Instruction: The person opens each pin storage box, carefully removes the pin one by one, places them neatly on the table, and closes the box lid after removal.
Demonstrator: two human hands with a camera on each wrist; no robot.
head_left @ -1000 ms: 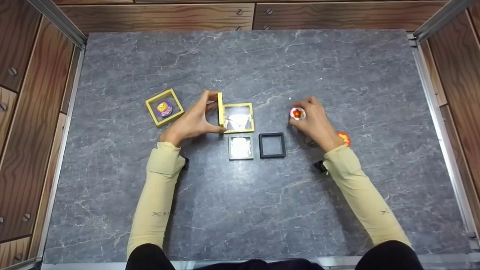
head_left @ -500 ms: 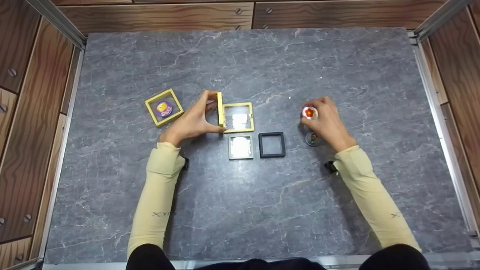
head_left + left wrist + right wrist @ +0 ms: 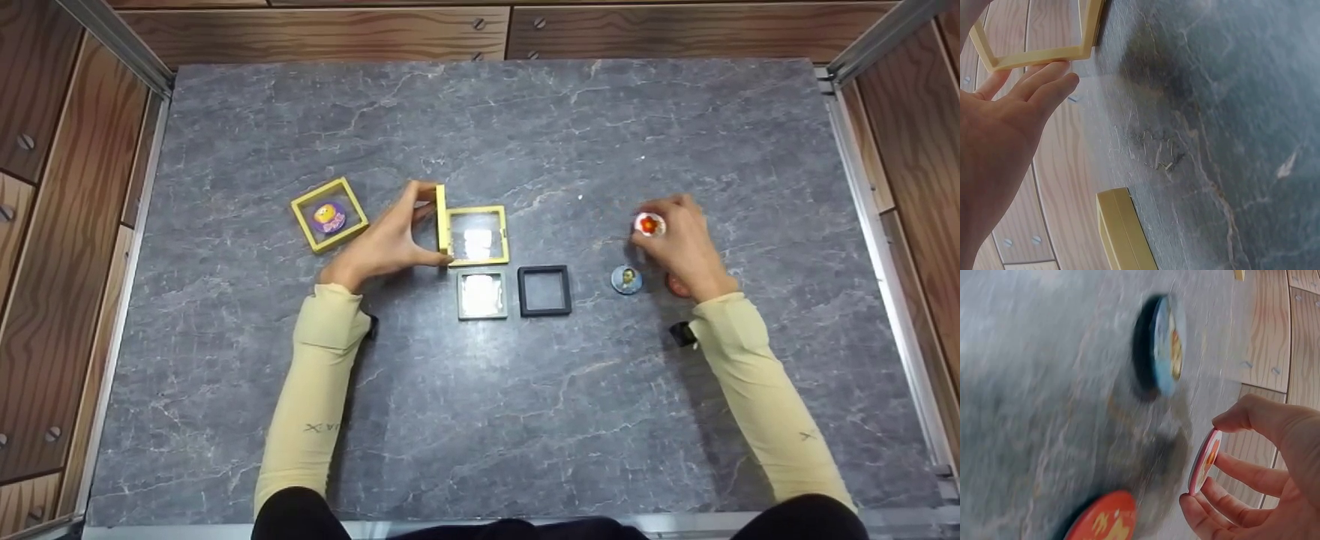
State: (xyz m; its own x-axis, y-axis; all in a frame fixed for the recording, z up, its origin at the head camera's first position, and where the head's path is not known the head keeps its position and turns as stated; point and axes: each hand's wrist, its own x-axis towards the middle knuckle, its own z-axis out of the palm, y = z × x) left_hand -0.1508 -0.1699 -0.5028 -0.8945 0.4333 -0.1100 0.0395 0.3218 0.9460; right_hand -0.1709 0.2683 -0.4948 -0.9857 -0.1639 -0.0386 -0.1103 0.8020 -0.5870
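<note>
My left hand (image 3: 390, 236) holds the raised half of an unfolded yellow display frame (image 3: 440, 225), thumb at the near end and fingers at the far end. The frame's other half (image 3: 505, 232), with a clear film, lies flat. In the left wrist view, my left hand (image 3: 1005, 124) has its fingertips against the frame edge (image 3: 1044, 56). My right hand (image 3: 679, 244) pinches a round disc with a red flower (image 3: 649, 224) just above the table. In the right wrist view, my right hand (image 3: 1275, 467) holds that disc (image 3: 1207, 461) tilted by its rim, between thumb and fingers.
A blue portrait disc (image 3: 626, 280) and a red disc (image 3: 677, 285), partly covered by my right wrist, lie on the table. A grey-green frame (image 3: 460, 296) and a black frame (image 3: 544, 312) sit near the middle. Leftward is a yellow frame (image 3: 304, 229) with a purple disc (image 3: 328, 217).
My right hand has moved to the right with the flower disc, uncovering the blue disc and covering part of the red one. My left hand and the yellow frame have stayed put.
</note>
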